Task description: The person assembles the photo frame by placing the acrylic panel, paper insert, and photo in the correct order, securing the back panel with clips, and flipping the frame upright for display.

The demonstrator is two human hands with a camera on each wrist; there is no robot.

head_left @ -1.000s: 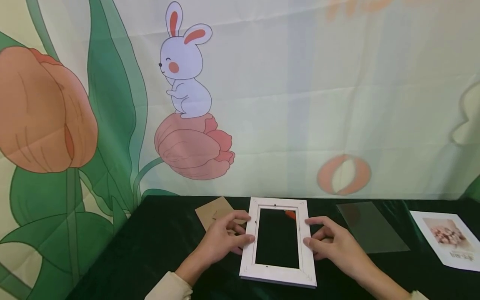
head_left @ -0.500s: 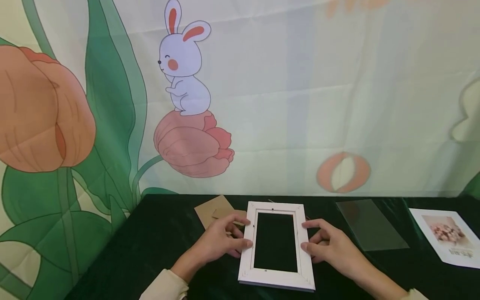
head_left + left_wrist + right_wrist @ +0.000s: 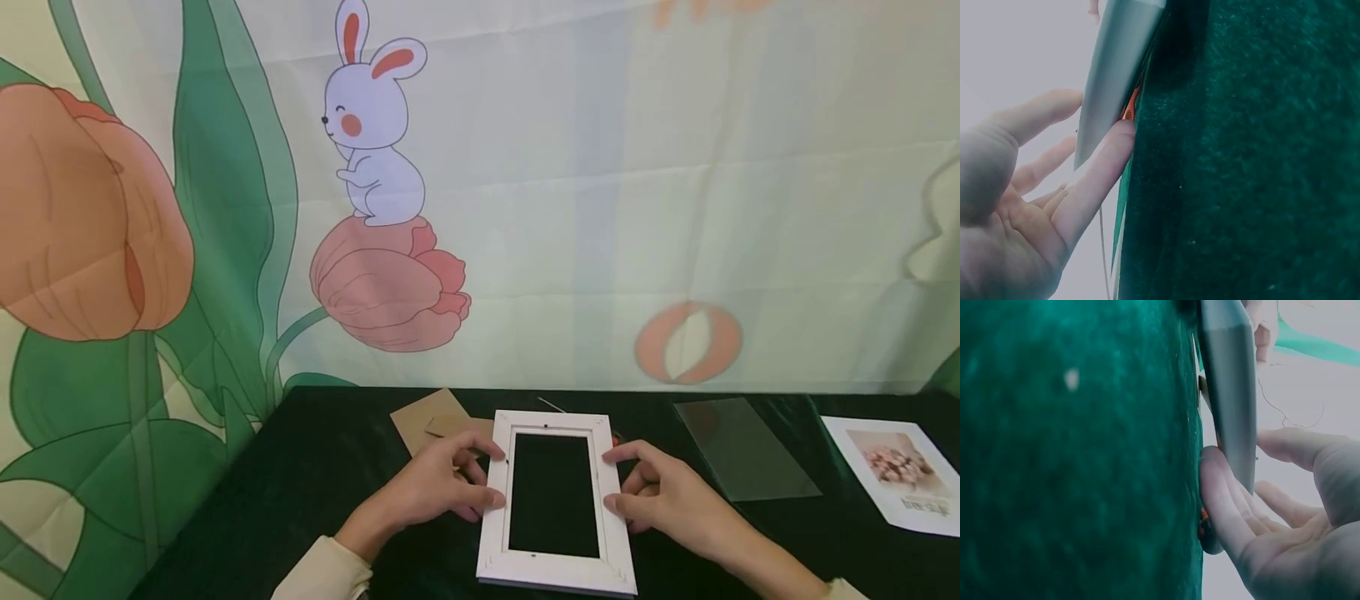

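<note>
Over the dark green worktop (image 3: pixel 300 483), the white picture frame (image 3: pixel 558 568) slants between left hand (image 3: pixel 438 483) and right hand (image 3: pixel 667 492), fingers barely parted, pinching its long sides. Positioning looks like the step; next probably calls for an even, level set-down.

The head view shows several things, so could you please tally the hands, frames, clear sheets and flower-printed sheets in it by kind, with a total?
Hands, the bare left hand and bare right hand: 2
White rectangular frame: 1
Clear rectangular sheet: 1
White flower-printed sheet: 1
Total: 5
</note>
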